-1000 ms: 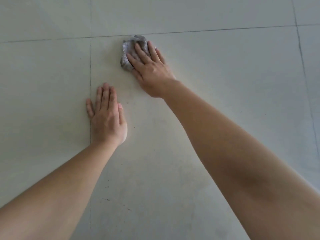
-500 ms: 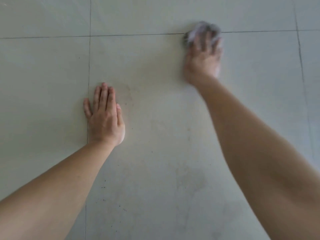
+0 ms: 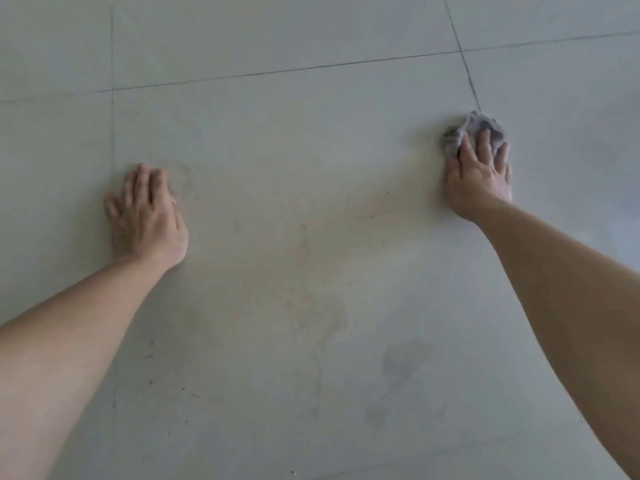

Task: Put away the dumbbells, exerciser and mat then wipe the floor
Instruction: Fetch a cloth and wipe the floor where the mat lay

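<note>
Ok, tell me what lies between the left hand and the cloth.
Head view: only bare floor between the left hand and the cloth under the right hand, with faint smudges and a few dark specks.

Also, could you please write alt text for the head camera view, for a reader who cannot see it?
A person's right hand presses a crumpled grey cloth against a pale tiled floor, while the left hand rests flat on the floor, well apart from it.

Pale tiled floor lies open between left hand, flat on tile, and right hand, pressing crumpled cloth, well apart. Forearms (slanting in from lower corners) block both sides.
</note>
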### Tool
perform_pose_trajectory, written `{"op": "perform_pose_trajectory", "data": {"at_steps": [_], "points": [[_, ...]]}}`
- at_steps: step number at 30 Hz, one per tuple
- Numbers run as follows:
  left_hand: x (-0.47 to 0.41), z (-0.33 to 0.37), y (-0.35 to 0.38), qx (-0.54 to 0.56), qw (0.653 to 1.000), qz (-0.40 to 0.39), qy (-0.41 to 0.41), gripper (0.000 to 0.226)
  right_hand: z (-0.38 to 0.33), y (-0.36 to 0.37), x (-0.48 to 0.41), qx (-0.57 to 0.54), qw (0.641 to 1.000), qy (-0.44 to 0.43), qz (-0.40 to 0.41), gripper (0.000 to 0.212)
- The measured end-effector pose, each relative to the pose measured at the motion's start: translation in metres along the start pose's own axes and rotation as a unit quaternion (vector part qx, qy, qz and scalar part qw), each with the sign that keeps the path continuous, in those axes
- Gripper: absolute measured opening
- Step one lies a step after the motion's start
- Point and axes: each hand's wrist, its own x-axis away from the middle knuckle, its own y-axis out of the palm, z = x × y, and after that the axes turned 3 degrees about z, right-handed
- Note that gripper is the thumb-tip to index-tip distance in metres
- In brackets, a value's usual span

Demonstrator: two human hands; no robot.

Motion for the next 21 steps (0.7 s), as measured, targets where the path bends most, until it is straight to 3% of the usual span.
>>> {"op": "perform_pose_trajectory", "data": {"at_steps": [3,6,9,12,16,18,21], "points": [[0.002,0.039,-0.007,0.016,1.000,0.016,0.006,0.048,0.035,-0.007,0.010,-0.011,0.997,0.082,0.004,0.058],[0.002,0.107,-0.001,0.056,0.998,-0.005,0.032,0.049,0.016,-0.001,0.020,-0.024,0.997,0.072,0.004,0.058],[-0.004,0.164,0.014,0.049,0.994,-0.062,0.081,0.054,-0.028,0.009,0.027,0.007,0.997,-0.080,-0.021,0.056],[-0.010,0.183,0.028,0.037,0.994,-0.068,0.074,0.054,-0.073,0.018,0.025,0.034,0.968,-0.242,-0.060,0.054],[-0.009,0.181,0.034,0.021,0.995,-0.055,0.076,0.053,-0.093,0.018,-0.009,0.056,0.951,-0.297,-0.065,0.053],[-0.010,0.183,0.034,0.018,0.996,-0.058,0.071,0.053,-0.089,0.011,-0.040,0.059,0.952,-0.293,-0.063,0.052],[-0.009,0.184,0.034,0.011,0.996,-0.063,0.060,0.053,-0.071,-0.008,-0.099,0.047,0.979,-0.197,-0.040,0.054]]}}
